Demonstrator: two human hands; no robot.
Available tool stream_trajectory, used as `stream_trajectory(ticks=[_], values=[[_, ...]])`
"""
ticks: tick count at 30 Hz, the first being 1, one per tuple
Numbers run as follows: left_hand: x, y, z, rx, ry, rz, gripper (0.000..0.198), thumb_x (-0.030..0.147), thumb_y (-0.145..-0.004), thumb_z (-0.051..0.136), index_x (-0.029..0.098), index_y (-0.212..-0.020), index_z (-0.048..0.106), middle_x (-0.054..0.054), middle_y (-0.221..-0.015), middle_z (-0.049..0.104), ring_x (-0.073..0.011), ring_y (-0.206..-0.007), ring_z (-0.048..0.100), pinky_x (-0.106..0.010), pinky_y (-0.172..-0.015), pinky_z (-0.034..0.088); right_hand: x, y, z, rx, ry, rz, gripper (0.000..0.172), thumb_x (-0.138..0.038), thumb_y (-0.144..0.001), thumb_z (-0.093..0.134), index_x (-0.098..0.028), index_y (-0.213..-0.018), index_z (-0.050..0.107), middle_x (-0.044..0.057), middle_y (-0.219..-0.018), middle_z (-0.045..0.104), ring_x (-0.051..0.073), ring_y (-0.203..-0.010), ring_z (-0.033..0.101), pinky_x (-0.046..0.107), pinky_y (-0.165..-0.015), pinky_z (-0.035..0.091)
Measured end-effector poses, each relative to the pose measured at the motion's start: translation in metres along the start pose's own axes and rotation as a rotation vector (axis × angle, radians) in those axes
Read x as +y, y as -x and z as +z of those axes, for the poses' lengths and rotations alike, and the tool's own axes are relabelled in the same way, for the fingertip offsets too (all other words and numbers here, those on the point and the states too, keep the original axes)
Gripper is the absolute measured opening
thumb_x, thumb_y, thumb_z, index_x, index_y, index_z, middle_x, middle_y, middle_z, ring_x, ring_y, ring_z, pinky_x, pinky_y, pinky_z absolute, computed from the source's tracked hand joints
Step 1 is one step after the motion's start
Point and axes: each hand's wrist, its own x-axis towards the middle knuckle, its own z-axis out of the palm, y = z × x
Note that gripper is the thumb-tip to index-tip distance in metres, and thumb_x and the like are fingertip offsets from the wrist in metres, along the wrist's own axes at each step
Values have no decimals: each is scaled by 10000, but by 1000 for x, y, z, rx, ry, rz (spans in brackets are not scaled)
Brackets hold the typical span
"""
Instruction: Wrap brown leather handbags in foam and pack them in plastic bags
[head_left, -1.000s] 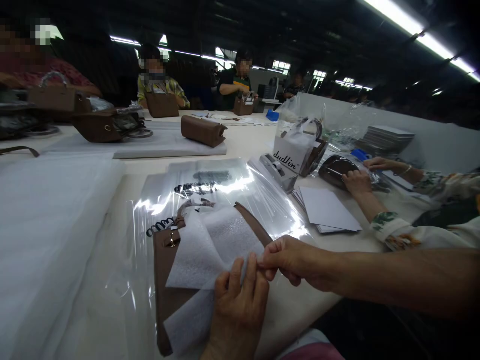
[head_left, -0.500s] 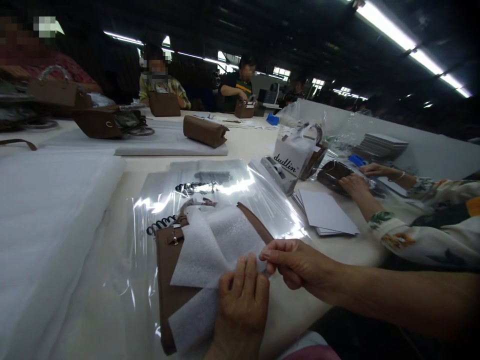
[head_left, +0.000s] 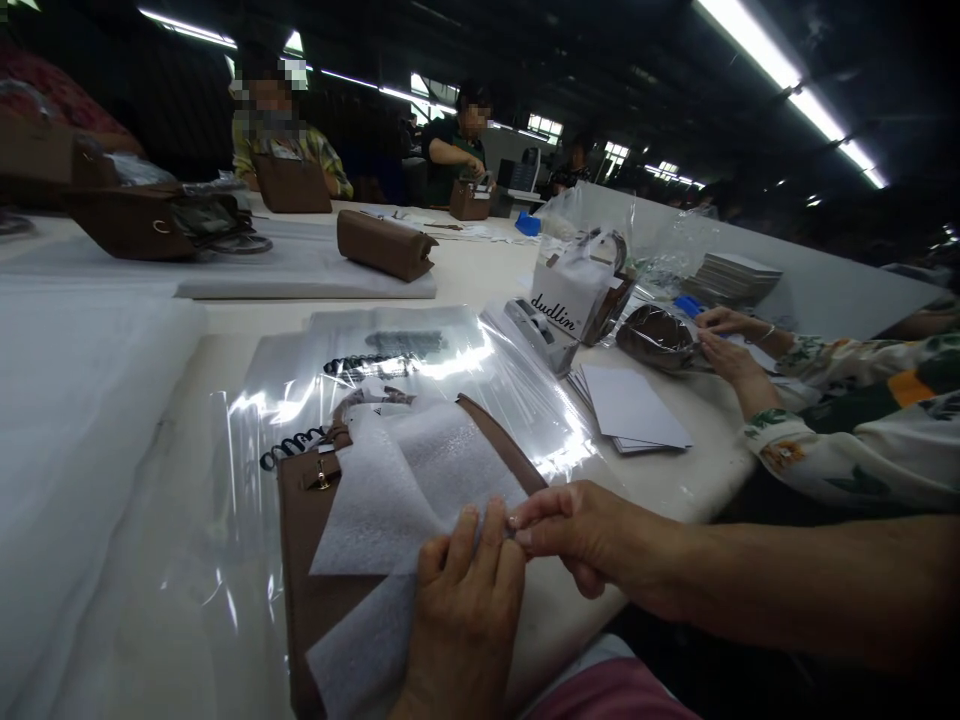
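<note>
A brown handbag [head_left: 300, 560] with a gold buckle lies flat before me on clear plastic bags [head_left: 442, 350]. A white foam sheet [head_left: 405, 480] is wrapped over its front, leaving the left side and upper right edge bare. My left hand [head_left: 469, 600] lies on the sheet at the bag's lower right, fingers stretched out and pressing down. Right at those fingertips, my right hand [head_left: 570, 530] is closed in a pinch of thumb and forefinger. A small clear glint, like a bit of tape, shows at the pinch; its exact kind is hard to see.
White foam sheets [head_left: 82, 420] are stacked at left. Beyond the plastic bags stand a tape dispenser [head_left: 541, 335] and a "dudlin" bag [head_left: 574, 290], near white cards [head_left: 637, 405]. A co-worker's hands [head_left: 731, 345] handle a plastic-wrapped brown item [head_left: 656, 335] at right. Another brown bag [head_left: 382, 243] lies ahead.
The camera view has shifted, so the scene sits farther left. My right fingertips have moved slightly down against my left fingertips. The co-worker's hands at right have drawn closer together.
</note>
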Motion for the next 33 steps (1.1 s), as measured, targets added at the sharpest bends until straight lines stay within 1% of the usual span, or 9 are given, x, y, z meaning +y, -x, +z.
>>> stream_trajectory(ticks=[2, 6, 11, 16, 21, 25, 27, 30, 33], values=[[1, -1, -2, -27, 12, -10, 224, 123, -884, 387, 181, -783, 579, -35, -1140, 598, -237, -1024, 537, -362, -764, 322, 6, 4, 1, 22, -57, 0, 277, -230, -636, 631, -145, -884, 541, -85, -478, 428, 19, -310, 309, 164, -329, 203], [1, -3, -6, -61, 17, -26, 187, 146, -880, 429, 179, -785, 587, -30, -1147, 594, -234, -1044, 530, -357, -768, 331, 18, 6, 0, 92, -122, -37, 426, -237, -617, 662, -184, -965, 423, -65, -637, 533, 8, -305, 303, 166, -317, 168], [-4, -1, -5, -104, -21, 44, 236, 183, -877, 449, 191, -1078, 571, -48, -1182, 574, -250, -1040, 529, -370, -763, 336, 31, -2, 0, 141, -188, -50, 357, -196, -618, 630, -203, -814, 331, -107, -506, 453, 21, -291, 280, 160, -313, 167], [0, -3, -7, -122, 1, 17, 253, 192, -845, 456, 184, -1059, 591, -45, -1176, 579, -254, -1033, 529, -390, -785, 333, 41, -12, 4, 145, -190, -92, 378, -237, -627, 639, -213, -757, 285, -127, -450, 407, 27, -289, 267, 148, -305, 148], [6, -12, -9, -103, 3, -24, 232, 213, -803, 493, 187, -998, 615, -31, -1114, 617, -247, -981, 558, -383, -767, 338, 73, -34, -2, 195, 36, -293, 378, -386, -677, 638, -212, -772, 317, -80, -505, 484, 76, -392, 405, 173, -359, 275], [7, -10, -9, -102, -17, -20, 243, 174, -796, 487, 190, -1006, 609, -34, -1136, 605, -236, -1001, 548, -381, -781, 333, 102, -49, -19, 319, 388, -523, 280, -356, -710, 623, -192, -707, 396, -38, -561, 500, 101, -513, 458, 225, -509, 342], [8, -8, -9, -102, -31, -28, 247, 175, -789, 493, 191, -1009, 605, -34, -1153, 595, -235, -1010, 540, -384, -783, 332, 98, -44, -27, 396, 498, -580, 206, -335, -754, 574, -194, -705, 432, -25, -551, 500, 113, -502, 464, 245, -520, 348], [11, -5, -6, -111, -80, -29, 280, 177, -784, 488, 190, -1045, 587, -36, -1181, 575, -241, -1041, 519, -401, -799, 333, 58, -24, -28, 525, 499, -833, 117, -304, -801, 530, -210, -866, 506, 8, -656, 570, 137, -573, 534, 265, -584, 412], [15, -1, -6, -105, -124, -10, 312, 142, -782, 483, 183, -1078, 571, -54, -1145, 592, -238, -1055, 512, -393, -827, 362, 7, -12, -5, 206, 507, -1133, 348, -349, -801, 544, -211, -1118, 508, 80, -1066, 580, 196, -957, 562, 308, -834, 443]])
